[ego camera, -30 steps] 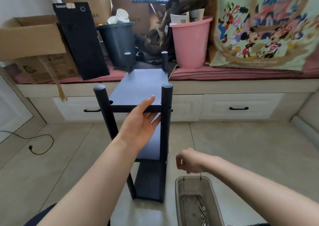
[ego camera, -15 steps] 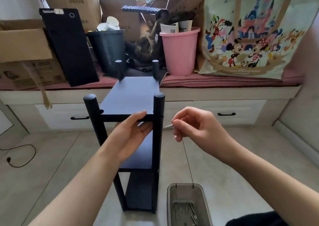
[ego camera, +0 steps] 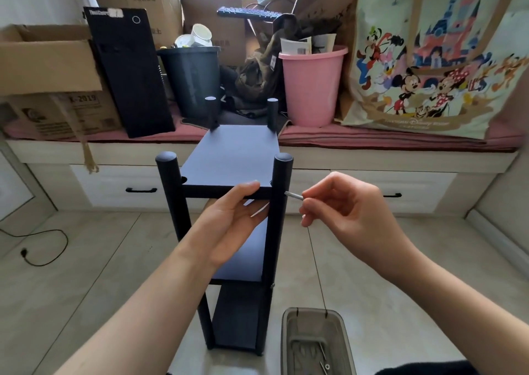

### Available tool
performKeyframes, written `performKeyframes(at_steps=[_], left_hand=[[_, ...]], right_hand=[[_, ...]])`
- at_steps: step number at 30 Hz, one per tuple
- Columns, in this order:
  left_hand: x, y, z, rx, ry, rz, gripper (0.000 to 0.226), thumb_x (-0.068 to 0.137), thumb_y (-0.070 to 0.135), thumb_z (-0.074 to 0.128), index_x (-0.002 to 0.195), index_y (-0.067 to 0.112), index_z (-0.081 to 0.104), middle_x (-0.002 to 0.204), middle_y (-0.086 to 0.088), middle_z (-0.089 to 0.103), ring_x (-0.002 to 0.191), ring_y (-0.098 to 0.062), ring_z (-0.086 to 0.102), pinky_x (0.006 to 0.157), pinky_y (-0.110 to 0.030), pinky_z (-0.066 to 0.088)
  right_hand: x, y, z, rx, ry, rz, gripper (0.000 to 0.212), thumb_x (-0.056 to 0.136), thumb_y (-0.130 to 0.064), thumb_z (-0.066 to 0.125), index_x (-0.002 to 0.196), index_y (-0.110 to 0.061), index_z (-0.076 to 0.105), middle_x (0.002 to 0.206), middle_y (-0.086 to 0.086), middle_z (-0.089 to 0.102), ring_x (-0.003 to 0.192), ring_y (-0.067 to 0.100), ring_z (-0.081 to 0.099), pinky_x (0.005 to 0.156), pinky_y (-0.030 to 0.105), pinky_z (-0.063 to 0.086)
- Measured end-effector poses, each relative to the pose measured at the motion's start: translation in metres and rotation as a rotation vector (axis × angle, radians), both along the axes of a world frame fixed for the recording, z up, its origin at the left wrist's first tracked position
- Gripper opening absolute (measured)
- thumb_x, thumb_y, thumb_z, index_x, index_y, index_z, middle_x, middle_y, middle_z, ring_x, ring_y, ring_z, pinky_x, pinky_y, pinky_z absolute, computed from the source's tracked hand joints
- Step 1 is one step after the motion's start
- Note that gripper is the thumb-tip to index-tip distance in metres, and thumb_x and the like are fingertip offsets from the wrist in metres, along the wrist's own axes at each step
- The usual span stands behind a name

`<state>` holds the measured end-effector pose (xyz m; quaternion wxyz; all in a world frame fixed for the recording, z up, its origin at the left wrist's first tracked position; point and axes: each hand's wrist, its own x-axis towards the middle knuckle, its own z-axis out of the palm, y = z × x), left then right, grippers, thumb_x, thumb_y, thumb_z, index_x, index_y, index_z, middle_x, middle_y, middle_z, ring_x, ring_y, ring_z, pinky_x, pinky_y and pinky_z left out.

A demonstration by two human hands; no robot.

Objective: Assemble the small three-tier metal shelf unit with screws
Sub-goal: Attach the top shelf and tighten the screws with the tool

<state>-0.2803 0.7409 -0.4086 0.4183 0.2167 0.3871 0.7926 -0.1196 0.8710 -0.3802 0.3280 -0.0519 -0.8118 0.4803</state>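
A dark three-tier shelf unit (ego camera: 233,157) stands upright on the tiled floor in front of me. My left hand (ego camera: 232,220) reaches under the top tier, fingers straight, fingertips touching its front edge beside the near right post (ego camera: 279,203). My right hand (ego camera: 340,205) pinches a silver screw (ego camera: 293,195), whose tip sits at a hole in the side of that post, level with the top tier.
A grey plastic tray (ego camera: 289,334) holding loose screws sits on the floor at the lower right. Behind the shelf runs a low drawer bench with a pink bucket (ego camera: 312,85), a black bin (ego camera: 190,79), cardboard boxes and a printed bag. A cable lies at the left.
My right hand rose from above the tray with a screw and brought its tip to the near right post. My left hand kept steadying the top tier.
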Motion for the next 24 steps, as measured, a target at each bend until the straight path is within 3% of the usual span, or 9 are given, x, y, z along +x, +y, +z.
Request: performKeyframes(at_steps=[2,4,14,20,22,24], left_hand=[[0.0005,-0.0001,-0.001,-0.007,-0.004,0.002,0.055,0.088,0.015,0.061,0.131,-0.016,0.048,0.141,-0.038,0.047,0.131,-0.045,0.052,0.115,-0.051,0.04],[0.001,-0.0002,-0.0021,0.006,-0.006,-0.004,0.043,0.087,0.015,0.061,0.124,-0.006,0.053,0.132,-0.033,0.053,0.123,-0.041,0.059,0.115,-0.05,0.04],[0.0011,0.0007,-0.0031,0.022,-0.015,-0.012,0.011,0.086,0.012,0.063,0.094,0.004,0.062,0.114,-0.022,0.059,0.11,-0.033,0.063,0.107,-0.046,0.048],[0.0,0.0013,-0.0069,0.023,-0.007,-0.022,0.016,0.087,0.014,0.064,0.098,0.001,0.063,0.121,-0.026,0.059,0.125,-0.042,0.057,0.114,-0.049,0.042],[-0.001,0.0012,-0.0079,0.026,-0.007,-0.027,0.031,0.088,0.015,0.066,0.112,-0.002,0.059,0.129,-0.033,0.053,0.132,-0.046,0.05,0.115,-0.049,0.04],[-0.0013,0.0008,-0.0081,0.037,-0.012,-0.03,0.043,0.085,0.018,0.069,0.12,-0.002,0.055,0.13,-0.031,0.052,0.126,-0.042,0.055,0.114,-0.047,0.042]], right_hand=[[0.0007,-0.0004,-0.0013,-0.003,-0.014,0.007,0.011,0.087,0.002,0.07,0.086,-0.008,0.065,0.074,0.004,0.073,0.068,0.02,0.073,0.072,0.025,0.057],[0.0008,-0.0009,-0.0029,-0.011,-0.03,0.016,0.013,0.086,0.002,0.071,0.086,-0.009,0.065,0.073,0.003,0.073,0.068,0.02,0.073,0.072,0.024,0.056],[0.0013,0.0023,-0.0025,0.015,-0.065,0.022,0.016,0.086,0.003,0.07,0.084,-0.012,0.065,0.074,0.005,0.073,0.07,0.021,0.073,0.077,0.037,0.059],[0.0001,0.0023,-0.0003,-0.001,-0.032,-0.008,0.011,0.086,0.003,0.069,0.085,-0.008,0.065,0.074,0.004,0.073,0.071,0.021,0.074,0.078,0.042,0.059],[-0.0002,-0.0002,-0.0001,0.006,-0.036,-0.009,0.011,0.086,0.001,0.07,0.084,-0.009,0.065,0.074,0.005,0.073,0.07,0.021,0.073,0.078,0.042,0.059],[-0.0012,-0.0028,-0.0011,0.022,-0.052,-0.007,0.012,0.086,0.0,0.071,0.084,-0.01,0.065,0.073,0.005,0.073,0.07,0.019,0.073,0.078,0.041,0.058]])
